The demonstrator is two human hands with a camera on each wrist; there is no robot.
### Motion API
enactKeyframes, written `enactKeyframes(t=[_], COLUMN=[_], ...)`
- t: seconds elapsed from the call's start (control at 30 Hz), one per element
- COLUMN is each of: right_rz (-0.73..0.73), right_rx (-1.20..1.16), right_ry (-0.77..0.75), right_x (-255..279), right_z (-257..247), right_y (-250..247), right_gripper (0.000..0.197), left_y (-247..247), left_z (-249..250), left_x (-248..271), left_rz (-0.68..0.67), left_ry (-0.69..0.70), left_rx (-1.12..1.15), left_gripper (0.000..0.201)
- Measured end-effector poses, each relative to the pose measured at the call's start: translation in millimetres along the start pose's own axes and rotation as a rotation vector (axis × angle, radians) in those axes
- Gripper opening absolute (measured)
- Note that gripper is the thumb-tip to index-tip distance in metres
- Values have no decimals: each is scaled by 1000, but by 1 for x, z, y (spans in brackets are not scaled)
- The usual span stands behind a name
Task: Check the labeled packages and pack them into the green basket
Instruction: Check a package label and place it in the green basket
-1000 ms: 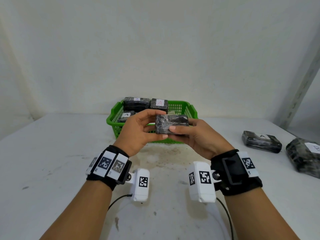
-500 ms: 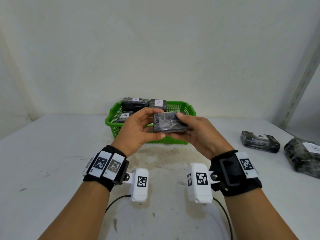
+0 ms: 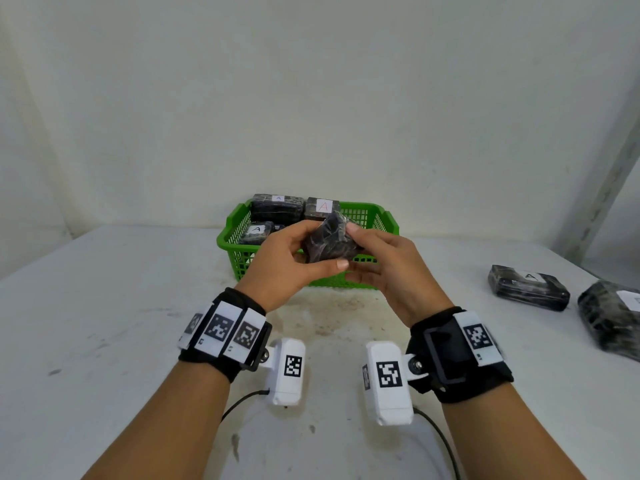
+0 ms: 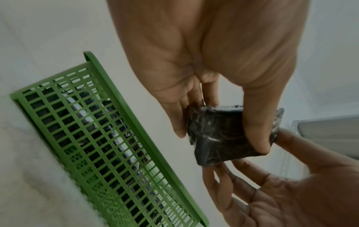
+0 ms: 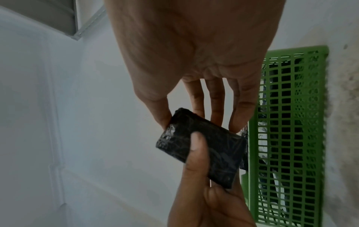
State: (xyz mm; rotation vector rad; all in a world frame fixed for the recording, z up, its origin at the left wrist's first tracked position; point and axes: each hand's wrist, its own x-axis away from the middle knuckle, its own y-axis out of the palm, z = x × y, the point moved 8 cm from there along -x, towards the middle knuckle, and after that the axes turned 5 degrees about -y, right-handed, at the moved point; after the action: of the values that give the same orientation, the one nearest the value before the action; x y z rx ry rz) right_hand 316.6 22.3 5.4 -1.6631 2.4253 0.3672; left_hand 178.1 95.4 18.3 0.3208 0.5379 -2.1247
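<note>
A small black plastic-wrapped package (image 3: 330, 242) is held up in front of the green basket (image 3: 369, 213), tilted on one corner. My left hand (image 3: 317, 256) grips it, thumb across the near face (image 4: 256, 130) and fingers behind. My right hand (image 3: 353, 251) pinches its other end between thumb and fingers (image 5: 236, 118). No label shows on the faces of the package (image 5: 217, 155) that I see. The basket holds three black packages: one with a red A (image 3: 322, 206), one at the back left (image 3: 277, 208), one lower down (image 3: 258, 232).
Two more black wrapped packages lie on the white table at the right, one marked A (image 3: 528, 287) and a bigger one (image 3: 613, 318) at the frame's edge. The basket stands against the back wall. A grey post (image 3: 602, 188) leans at the far right.
Both hands have turned the package from lying flat and lengthwise to standing tilted on a corner. The hands have drawn closer together and risen slightly toward the basket.
</note>
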Motion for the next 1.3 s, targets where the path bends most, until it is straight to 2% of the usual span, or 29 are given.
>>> enactKeyframes(t=[0.1, 0.23, 0.4, 0.53, 0.63, 0.83, 1.1, 1.3], right_rz=[24, -16, -84, -55, -20, -92, 3, -73], right_rx=[21, 11, -178, -54, 55, 18, 8, -31], right_ry=[-28, 60, 180, 89, 34, 98, 68, 117], right_x=[1, 3, 7, 2, -1, 4, 1, 4], right_z=[-4, 1, 5, 2, 2, 3, 2, 4], right_y=[-4, 2, 9, 4, -1, 5, -3, 5], right_gripper=[25, 41, 37, 26, 28, 20, 20, 17], left_y=[1, 1, 4, 4, 8, 6, 9, 8], left_z=[6, 6, 7, 9, 10, 10, 14, 11], left_x=[2, 3, 3, 5, 6, 5, 5, 4], left_rz=[27, 40, 27, 23, 11, -1, 9, -8], left_ry=[41, 26, 25, 56, 86, 75, 83, 78], left_rx=[-82, -1, 101, 27, -74, -107, -5, -12], left_gripper=[50, 53, 52, 58, 59, 53, 54, 53])
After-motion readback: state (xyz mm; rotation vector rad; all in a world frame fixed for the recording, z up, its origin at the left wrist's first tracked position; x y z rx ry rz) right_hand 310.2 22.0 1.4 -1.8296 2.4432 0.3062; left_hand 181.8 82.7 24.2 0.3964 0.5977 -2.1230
